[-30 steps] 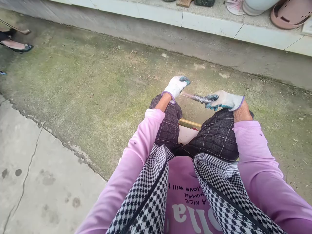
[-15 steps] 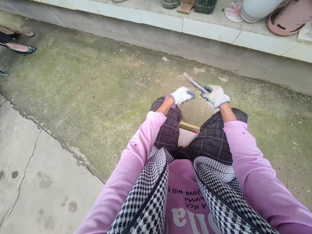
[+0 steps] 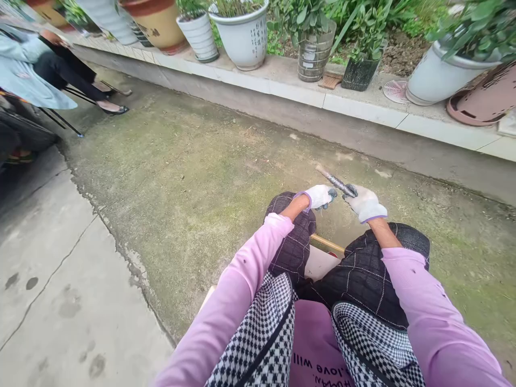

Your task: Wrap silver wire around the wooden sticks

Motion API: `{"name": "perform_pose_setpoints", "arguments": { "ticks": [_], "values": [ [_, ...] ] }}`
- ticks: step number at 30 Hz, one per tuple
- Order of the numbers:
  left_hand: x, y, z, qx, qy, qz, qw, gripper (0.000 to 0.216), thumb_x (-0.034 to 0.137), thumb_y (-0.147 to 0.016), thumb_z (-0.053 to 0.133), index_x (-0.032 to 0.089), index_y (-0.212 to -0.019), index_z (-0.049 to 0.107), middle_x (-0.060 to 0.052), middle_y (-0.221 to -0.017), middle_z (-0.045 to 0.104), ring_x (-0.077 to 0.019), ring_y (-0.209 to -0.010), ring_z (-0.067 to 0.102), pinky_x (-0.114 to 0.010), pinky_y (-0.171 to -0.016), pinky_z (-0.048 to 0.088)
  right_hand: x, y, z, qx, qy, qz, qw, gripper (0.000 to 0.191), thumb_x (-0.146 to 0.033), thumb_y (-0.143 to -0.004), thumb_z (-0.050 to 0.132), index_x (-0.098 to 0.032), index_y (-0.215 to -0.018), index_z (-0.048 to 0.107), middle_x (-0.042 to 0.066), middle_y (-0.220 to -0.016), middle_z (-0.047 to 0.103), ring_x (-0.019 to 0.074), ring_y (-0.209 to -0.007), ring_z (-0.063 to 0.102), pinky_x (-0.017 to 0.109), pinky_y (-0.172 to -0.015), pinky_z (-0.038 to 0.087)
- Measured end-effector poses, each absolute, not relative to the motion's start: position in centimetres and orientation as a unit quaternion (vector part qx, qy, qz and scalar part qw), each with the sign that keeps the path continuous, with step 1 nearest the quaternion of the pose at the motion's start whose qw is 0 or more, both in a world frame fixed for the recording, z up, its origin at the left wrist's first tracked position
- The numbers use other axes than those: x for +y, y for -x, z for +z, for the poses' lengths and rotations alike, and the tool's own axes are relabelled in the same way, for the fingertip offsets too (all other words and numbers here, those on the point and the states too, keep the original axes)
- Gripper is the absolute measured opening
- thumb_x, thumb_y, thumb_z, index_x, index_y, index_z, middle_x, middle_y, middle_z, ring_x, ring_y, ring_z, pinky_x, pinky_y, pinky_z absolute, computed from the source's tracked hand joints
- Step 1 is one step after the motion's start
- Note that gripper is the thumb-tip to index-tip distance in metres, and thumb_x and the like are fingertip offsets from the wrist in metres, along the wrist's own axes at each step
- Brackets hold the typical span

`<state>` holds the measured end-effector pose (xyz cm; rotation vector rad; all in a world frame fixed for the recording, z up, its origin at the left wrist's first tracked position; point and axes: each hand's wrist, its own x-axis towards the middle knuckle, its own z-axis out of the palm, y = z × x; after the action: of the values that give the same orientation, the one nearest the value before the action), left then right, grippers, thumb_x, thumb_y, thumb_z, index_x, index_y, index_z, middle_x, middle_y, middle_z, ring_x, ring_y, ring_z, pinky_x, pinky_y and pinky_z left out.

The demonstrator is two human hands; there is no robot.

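My right hand (image 3: 363, 203), in a white glove with dark grey-blue fingers, is closed around the lower end of a short wooden stick (image 3: 335, 181). Silvery, dark-flecked wrapping that looks like wire or thread covers much of the stick, and its bare brown tip points up and left. Close by on the left, my left hand (image 3: 320, 196) wears a matching glove. Its fingers are pinched together just short of the right hand; whatever they hold is too small to make out. Both hands hover over my knees in dark checked trousers (image 3: 292, 242).
Below my hands, a yellowish bar (image 3: 326, 243) and a pale flat surface show between my legs. Ahead runs a low tiled ledge (image 3: 290, 95) with potted plants, including a white pot (image 3: 241, 37). A seated person (image 3: 60, 67) is at upper left. Mossy concrete (image 3: 181, 215) surrounds me.
The view has tilted up, bringing the plants and the seated person into sight. My hands keep nearly the same pose, with the stick still in the right one.
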<state>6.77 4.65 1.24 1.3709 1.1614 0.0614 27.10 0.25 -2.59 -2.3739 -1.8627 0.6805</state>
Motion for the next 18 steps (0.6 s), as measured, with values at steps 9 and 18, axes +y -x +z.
{"name": "perform_pose_setpoints", "arguments": {
  "ticks": [9, 18],
  "values": [
    [6.0, -6.3, -0.3, 0.444, -0.61, 0.118, 0.646, 0.011, 0.016, -0.101, 0.082, 0.019, -0.091, 0.08, 0.001, -0.085, 0.078, -0.0089, -0.061, 0.059, -0.023, -0.062, 0.055, 0.9, -25.8, -2.0, -0.616, 0.746, 0.229, 0.108, 0.048, -0.03, -0.104, 0.071, -0.027, -0.148, 0.09, 0.016, -0.15, 0.09, 0.0423, -0.143, 0.082, 0.049, -0.119, 0.066],
    [6.9, -6.2, 0.2, 0.476, -0.534, 0.157, 0.681, 0.03, 0.029, -0.121, 0.073, 0.017, -0.094, 0.073, 0.003, -0.06, 0.068, -0.0095, -0.042, 0.054, -0.022, -0.048, 0.047, 0.6, -25.4, -4.0, -0.565, 0.677, 0.329, 0.337, 0.048, -0.05, -0.093, 0.088, -0.024, -0.133, 0.09, 0.013, -0.128, 0.091, 0.0364, -0.119, 0.084, 0.048, -0.105, 0.071]
  ]
}}
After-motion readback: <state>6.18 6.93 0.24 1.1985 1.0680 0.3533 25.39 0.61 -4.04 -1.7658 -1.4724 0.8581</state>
